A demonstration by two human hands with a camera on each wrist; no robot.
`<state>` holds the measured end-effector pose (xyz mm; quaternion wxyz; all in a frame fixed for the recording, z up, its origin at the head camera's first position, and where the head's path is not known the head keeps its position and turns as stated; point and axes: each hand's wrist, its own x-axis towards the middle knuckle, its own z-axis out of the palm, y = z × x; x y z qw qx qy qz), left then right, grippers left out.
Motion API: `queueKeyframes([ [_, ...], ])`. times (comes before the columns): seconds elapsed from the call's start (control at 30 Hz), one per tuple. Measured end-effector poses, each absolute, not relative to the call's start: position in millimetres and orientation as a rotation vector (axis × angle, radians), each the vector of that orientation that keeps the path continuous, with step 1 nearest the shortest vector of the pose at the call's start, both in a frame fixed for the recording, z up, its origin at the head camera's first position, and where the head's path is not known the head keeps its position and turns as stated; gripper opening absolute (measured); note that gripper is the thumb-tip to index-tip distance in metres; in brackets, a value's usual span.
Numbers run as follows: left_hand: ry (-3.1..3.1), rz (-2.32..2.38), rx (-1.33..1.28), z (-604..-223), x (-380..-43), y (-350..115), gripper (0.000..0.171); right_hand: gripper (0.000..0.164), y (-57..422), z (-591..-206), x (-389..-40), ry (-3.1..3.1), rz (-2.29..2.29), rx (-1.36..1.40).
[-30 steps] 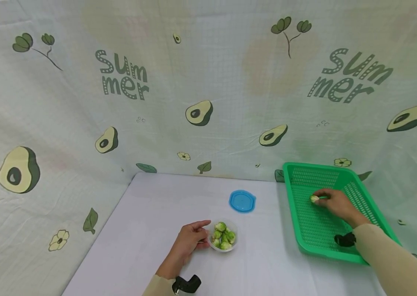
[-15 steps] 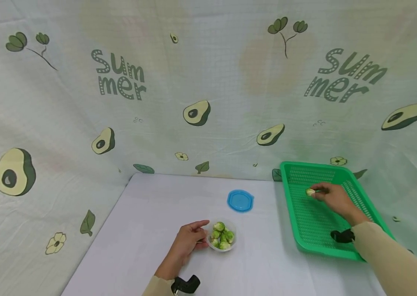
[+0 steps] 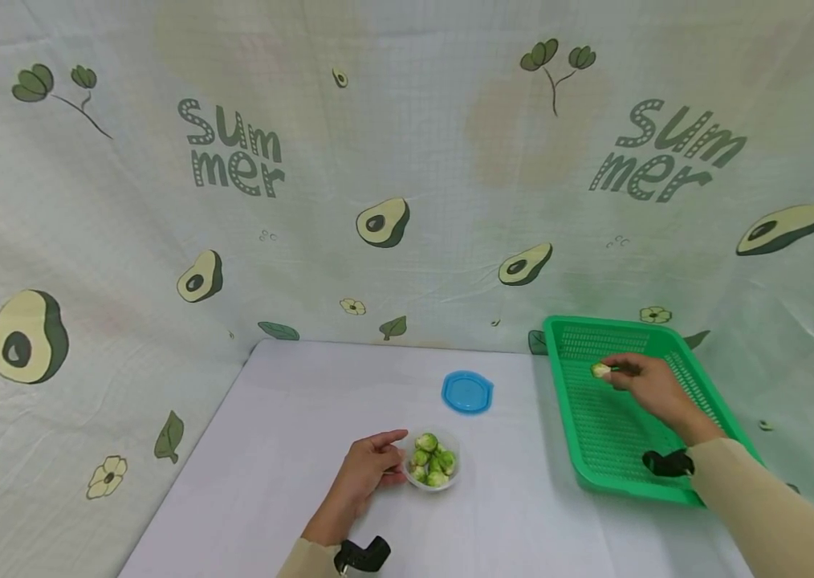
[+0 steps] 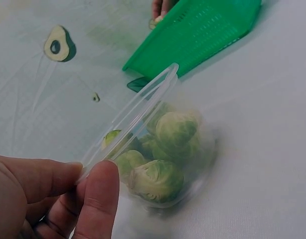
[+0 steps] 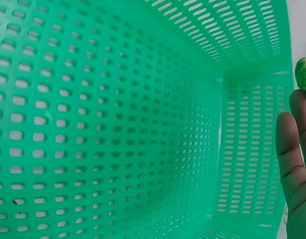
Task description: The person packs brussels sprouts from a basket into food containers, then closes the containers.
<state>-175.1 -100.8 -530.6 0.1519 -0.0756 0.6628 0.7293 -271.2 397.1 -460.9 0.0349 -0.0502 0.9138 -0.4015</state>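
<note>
We hold a sprout (image 3: 600, 370) over the green basket (image 3: 713, 407), pinched in our right hand (image 3: 644, 384).

Our left hand (image 3: 367, 475) grips the rim of a clear tub (image 3: 434, 463) of sprouts on the white table (image 3: 291, 425), thumb and finger curled against its edge. A blue lid (image 3: 467, 392) lies between tub and basket. An avocado-print cloth (image 3: 378, 160) reading "Summer" walls in the table behind and on both sides.
</note>
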Motion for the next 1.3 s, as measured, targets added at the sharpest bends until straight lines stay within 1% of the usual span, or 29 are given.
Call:
queueKeyframes([
  [0.3,1.901,2.102,-0.217,-532.1,-174.5,-99.5,0.048,0.052,384.9,-446.0,-262.2,2.838,-1.241,-0.186],
  [0.83,1.898,2.110,-0.209,-530.6,-173.7,-100.7,0.049,0.044,365.7,-433.4,-251.4,2.874,-1.347,-0.265],
  [1.1,1.905,2.112,-0.209,-530.7,-173.0,-99.6,0.048,0.035,345.8,-427.5,-243.9,2.910,-1.425,-0.350],
  [1.3,1.904,2.109,-0.212,-529.4,-172.0,-99.3,0.048,0.031,330.9,-427.0,-240.4,2.858,-1.524,-0.423],
])
